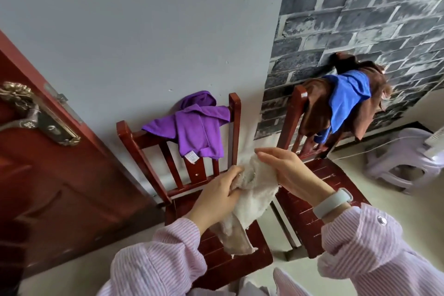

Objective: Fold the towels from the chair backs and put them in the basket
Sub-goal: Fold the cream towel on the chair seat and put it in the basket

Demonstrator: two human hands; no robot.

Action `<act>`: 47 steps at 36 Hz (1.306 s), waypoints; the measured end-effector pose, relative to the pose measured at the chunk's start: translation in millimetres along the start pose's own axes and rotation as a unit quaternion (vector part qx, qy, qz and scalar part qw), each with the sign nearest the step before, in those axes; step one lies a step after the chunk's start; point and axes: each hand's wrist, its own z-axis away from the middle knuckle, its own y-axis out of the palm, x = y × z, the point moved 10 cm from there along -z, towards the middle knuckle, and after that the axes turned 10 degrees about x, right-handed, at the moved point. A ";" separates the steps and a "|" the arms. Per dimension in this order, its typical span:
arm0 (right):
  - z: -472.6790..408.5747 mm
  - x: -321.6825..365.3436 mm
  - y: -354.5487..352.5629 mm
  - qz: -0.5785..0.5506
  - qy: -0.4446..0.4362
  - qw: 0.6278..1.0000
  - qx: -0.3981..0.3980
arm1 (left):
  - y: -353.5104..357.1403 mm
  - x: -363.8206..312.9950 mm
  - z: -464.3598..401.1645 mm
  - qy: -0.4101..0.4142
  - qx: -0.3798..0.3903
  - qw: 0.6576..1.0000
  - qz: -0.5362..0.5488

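A cream fluffy towel (252,199) hangs bunched between both my hands above the left chair's seat. My left hand (219,193) grips its left edge with closed fingers. My right hand (286,170) pinches its upper right part, fingers partly extended. A purple towel (194,130) is draped over the back of the left red wooden chair (134,142). A blue towel (346,98) lies over a brown towel (312,108) on the back of the right red chair (290,115). No basket is in view.
A red wooden door (48,175) with a metal handle (31,113) stands at the left. A pale plastic stool (406,163) sits at the right by the brick-pattern wall (360,19). Both chairs stand against the wall.
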 end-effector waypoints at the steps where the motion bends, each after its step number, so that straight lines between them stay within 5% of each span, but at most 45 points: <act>1: 1.5 -0.5 -0.3 0.035 -0.003 0.999 -0.012 | 1.6 4.8 2.1 -0.005 -0.004 1.000 0.006; 6: 9.3 4.8 -14.4 0.009 -0.056 0.994 -0.092 | 1.3 23.4 12.5 -0.048 -0.013 0.999 -0.016; 15: 14.4 4.0 -44.2 -0.111 -0.103 0.974 -0.169 | 15.3 57.3 17.5 -0.121 0.102 0.986 -0.054; 20: 18.7 -12.2 -71.1 -0.154 -0.087 0.961 -0.213 | -2.3 106.1 34.6 -0.213 0.027 0.976 -0.029; 27: 22.1 -35.2 -92.9 -0.124 -0.066 0.956 -0.256 | -3.1 135.5 48.1 -0.274 0.024 0.948 0.161; 31: 32.3 -47.8 -117.7 -0.095 -0.049 0.929 -0.353 | -2.0 143.5 55.4 -0.242 -0.012 0.873 0.422; 37: 27.8 -56.1 -114.8 -0.081 -0.046 0.936 -0.340 | -10.5 109.1 44.9 -0.101 -0.017 0.676 0.729; 38: 26.6 -54.9 -113.4 -0.077 -0.049 0.938 -0.334 | -26.7 102.5 45.6 -0.046 -0.058 0.727 0.682; 39: 25.2 -53.4 -113.0 -0.071 -0.051 0.940 -0.329 | -21.9 108.9 48.9 -0.094 -0.064 0.709 0.696; 40: 24.3 -51.4 -113.3 -0.059 -0.052 0.943 -0.324 | -25.2 121.4 51.3 -0.140 -0.082 0.772 0.615; 41: 23.0 -49.6 -114.0 -0.045 -0.052 0.945 -0.320 | -16.5 129.7 50.2 -0.185 -0.073 0.783 0.590; 43: 21.6 -45.8 -116.9 -0.012 -0.051 0.947 -0.316 | -6.7 137.2 48.1 -0.226 -0.065 0.724 0.648; 47: 22.7 -43.3 -125.5 0.059 -0.043 0.941 -0.331 | -13.0 151.5 53.2 -0.246 -0.095 0.784 0.563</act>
